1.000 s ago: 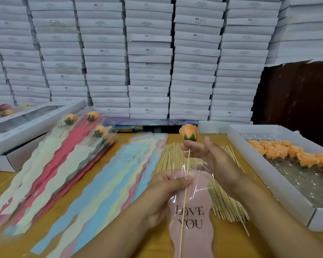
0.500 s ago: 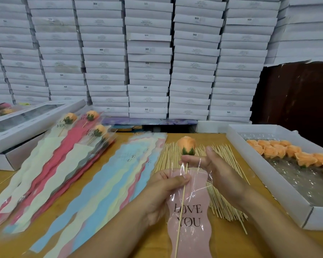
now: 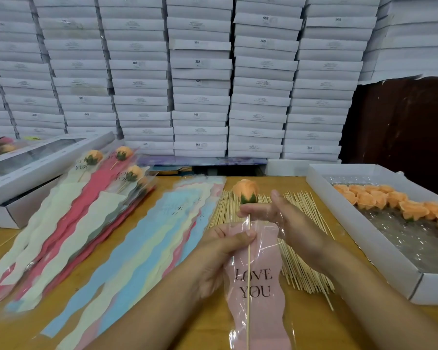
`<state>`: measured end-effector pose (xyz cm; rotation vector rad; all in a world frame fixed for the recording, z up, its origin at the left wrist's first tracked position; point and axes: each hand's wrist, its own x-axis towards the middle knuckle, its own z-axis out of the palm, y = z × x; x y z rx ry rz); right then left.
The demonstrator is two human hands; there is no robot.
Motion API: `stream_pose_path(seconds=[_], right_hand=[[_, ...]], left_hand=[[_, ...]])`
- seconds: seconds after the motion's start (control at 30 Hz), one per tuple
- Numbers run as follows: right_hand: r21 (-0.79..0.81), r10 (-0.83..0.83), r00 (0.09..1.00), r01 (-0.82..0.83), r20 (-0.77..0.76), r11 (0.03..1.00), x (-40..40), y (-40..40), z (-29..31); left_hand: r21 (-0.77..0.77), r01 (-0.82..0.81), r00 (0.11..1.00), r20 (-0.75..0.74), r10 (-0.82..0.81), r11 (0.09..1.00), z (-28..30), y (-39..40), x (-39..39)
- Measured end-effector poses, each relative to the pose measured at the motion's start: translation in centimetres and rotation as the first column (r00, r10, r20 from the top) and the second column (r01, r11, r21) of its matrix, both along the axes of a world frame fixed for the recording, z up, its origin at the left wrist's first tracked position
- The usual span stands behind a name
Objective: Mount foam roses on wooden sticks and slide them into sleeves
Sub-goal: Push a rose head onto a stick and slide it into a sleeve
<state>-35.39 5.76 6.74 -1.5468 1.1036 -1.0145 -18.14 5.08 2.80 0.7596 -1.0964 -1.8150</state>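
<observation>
Rose slides lower into the pink sleeve

Rose (image 3: 245, 191) sits on top of a thin stick (image 3: 248, 271). The right hand (image 3: 292, 224) pinches the stick just under the rose with curled fingers (image 3: 276, 198). The left hand (image 3: 221, 251) holds the top edge of the sleeve (image 3: 257, 286), thumb pressed on the front of it. The sleeve is clear with a pink wavy part and the words LOVE YOU. Most of the stick is inside the sleeve now, and the rose is just above the sleeve's mouth.

A second ago the rose stood higher, well above the sleeve. Half a second ago it was lower. Now it is lower again, and the right hand has come down close to the left one. The left hand has stayed in the same spot.

Under the hands a pile of sticks (image 3: 301, 261) lies on the desk (image 3: 162, 332). Flat sleeves (image 3: 137, 243) in blue, yellow and pink lie to the left. Further left are finished roses (image 3: 127, 162) in sleeves. On the right a white box (image 3: 359, 238) holds more orange roses (image 3: 390, 200).
</observation>
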Motion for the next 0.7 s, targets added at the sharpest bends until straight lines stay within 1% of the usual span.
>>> stream_pose_path(seconds=[0.07, 0.27, 0.37, 0.47, 0.57, 0.7], right_hand=[[-0.013, 0.007, 1.000, -0.007, -0.018, 1.000, 0.2, -0.1, 0.2], [-0.042, 0.011, 1.000, -0.012, -0.028, 0.999, 0.7, -0.3, 0.4], [-0.055, 0.003, 1.000, -0.005, -0.028, 0.998, 0.6, -0.6, 0.3], [-0.061, -0.001, 1.000, 0.000, -0.017, 0.998, 0.4, -1.0, 0.1], [-0.130, -0.079, 0.997, 0.078, -0.008, 0.988, 0.1, -1.6, 0.2], [-0.192, -0.217, 0.967, 0.240, 0.133, 0.952, -0.4, -2.9, 1.0]], left_hand=[[0.005, -0.018, 1.000, -0.023, 0.018, 1.000, 0.0, -0.1, 0.0], [0.012, -0.070, 0.998, -0.011, 0.070, 0.998, 0.2, -0.2, 0.1], [-0.005, -0.038, 0.999, -0.031, 0.037, 0.999, 0.1, -0.2, 0.1], [-0.020, -0.041, 0.999, -0.017, 0.041, 0.999, 0.1, -0.1, 0.2], [-0.055, -0.011, 1.000, 0.020, 0.012, 0.998, 0.0, 0.0, 0.3], [-0.057, 0.037, 0.997, 0.077, -0.033, 0.998, 0.0, 0.3, 0.4]])
